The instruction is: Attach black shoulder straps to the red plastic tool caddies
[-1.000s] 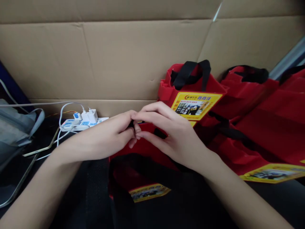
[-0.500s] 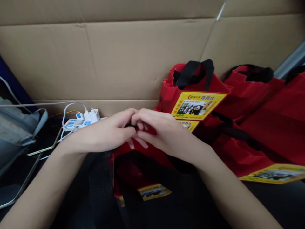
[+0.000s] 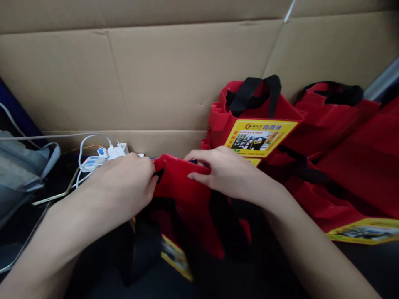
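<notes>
In the middle is a red bag [image 3: 187, 193] with black straps and a yellow printed label, its flat red panel tilted toward me. At the panel's left corner my left hand [image 3: 132, 182] is closed, with a bit of black strap showing by its thumb. My right hand [image 3: 215, 168] pinches the panel's top edge farther right, thumb on the near side and fingers behind. Below, a black strap [image 3: 146, 245] hangs over the dark surface. The bag's lower part is dim and partly hidden.
More red bags [image 3: 352, 162] with black handles stand to the right; one red bag [image 3: 255, 99] with a yellow label is behind my right hand. A white power strip [image 3: 93, 162] with plugs and cables lies left. Cardboard [image 3: 156, 79] forms the back wall. A grey bag [image 3: 15, 178] sits far left.
My hands, close together over the bag before, have moved apart along its edge. The red panel has risen upright between them, and the label below has shifted left and turned.
</notes>
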Demonstrator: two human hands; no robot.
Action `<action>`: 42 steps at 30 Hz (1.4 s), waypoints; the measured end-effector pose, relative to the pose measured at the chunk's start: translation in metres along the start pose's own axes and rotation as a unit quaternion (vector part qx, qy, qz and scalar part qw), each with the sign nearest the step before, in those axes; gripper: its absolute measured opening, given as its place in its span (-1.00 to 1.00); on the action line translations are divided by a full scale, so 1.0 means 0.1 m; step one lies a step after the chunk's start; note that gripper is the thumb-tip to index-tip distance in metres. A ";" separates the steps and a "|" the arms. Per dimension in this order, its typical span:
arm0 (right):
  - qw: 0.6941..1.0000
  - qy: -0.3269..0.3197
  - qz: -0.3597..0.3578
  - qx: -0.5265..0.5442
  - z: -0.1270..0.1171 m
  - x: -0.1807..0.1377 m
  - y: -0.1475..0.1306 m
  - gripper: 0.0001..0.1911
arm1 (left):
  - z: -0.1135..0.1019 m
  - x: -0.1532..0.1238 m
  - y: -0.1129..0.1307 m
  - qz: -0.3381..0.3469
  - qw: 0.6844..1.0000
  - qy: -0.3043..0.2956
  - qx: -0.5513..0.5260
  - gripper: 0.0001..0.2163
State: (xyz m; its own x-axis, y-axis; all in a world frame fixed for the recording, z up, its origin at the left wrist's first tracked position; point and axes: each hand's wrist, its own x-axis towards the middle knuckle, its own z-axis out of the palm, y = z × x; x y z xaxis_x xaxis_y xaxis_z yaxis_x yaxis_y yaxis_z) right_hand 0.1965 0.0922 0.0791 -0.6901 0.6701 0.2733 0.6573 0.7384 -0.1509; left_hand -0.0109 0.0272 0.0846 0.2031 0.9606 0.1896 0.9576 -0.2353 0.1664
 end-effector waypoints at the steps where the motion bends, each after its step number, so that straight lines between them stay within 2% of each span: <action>1: 1.000 0.001 -0.002 0.011 -0.01 -0.03 -0.03 -0.80 | 0.02 0.04 -0.01 -0.009 0.999 -0.002 0.047 -0.75; 3: 0.999 -0.010 -0.006 0.051 -0.04 -0.09 -0.07 -0.82 | 0.01 0.12 0.01 -0.014 0.995 -0.017 0.093 -0.72; 5: 0.992 -0.052 -0.004 0.115 -0.08 -0.11 -0.08 -0.76 | -0.01 0.17 0.05 0.006 0.998 -0.040 0.053 -0.73; 7: 0.974 -0.108 0.014 0.196 -0.12 -0.08 -0.03 -0.67 | -0.02 0.20 0.07 0.013 0.998 -0.050 0.017 -0.74; 9: 0.949 -0.143 0.041 0.277 -0.11 -0.01 0.04 -0.61 | -0.01 0.22 0.06 -0.009 0.998 -0.064 0.012 -0.73; 12: 0.924 -0.144 0.054 0.350 0.03 0.14 0.14 -0.67 | 0.03 0.26 0.02 -0.032 0.994 -0.104 -0.010 -0.71; 18: 0.886 -0.103 -0.007 0.451 0.38 0.32 0.22 -0.68 | 0.06 0.33 -0.04 0.010 0.992 -0.122 -0.038 -0.75; 22: 0.875 -0.090 0.011 0.476 0.40 0.32 0.25 -0.73 | 0.07 0.32 -0.04 0.003 0.993 -0.114 -0.039 -0.75; 28: 0.881 -0.081 0.017 0.465 0.39 0.32 0.26 -0.78 | 0.04 0.28 0.03 -0.003 0.996 -0.090 -0.004 -0.73; 34: 0.876 -0.084 0.019 0.475 0.41 0.32 0.25 -0.77 | 0.05 0.28 0.01 0.021 0.999 -0.037 0.021 -0.74; 39: 0.879 -0.075 0.022 0.471 0.41 0.32 0.25 -0.79 | 0.08 0.30 0.01 -0.011 0.997 -0.077 0.029 -0.73; 42: 0.875 -0.076 0.023 0.478 0.40 0.32 0.24 -0.80 | 0.08 0.30 0.03 -0.007 0.998 -0.055 0.024 -0.72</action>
State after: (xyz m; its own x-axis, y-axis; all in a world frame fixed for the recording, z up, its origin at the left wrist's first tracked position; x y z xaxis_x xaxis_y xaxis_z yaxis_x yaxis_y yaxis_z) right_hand 0.1775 0.1343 0.0460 -0.7496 0.6496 0.1271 0.1822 0.3871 -0.9039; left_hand -0.0004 0.0561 0.0834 0.2083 0.9748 0.0803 0.9687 -0.2169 0.1205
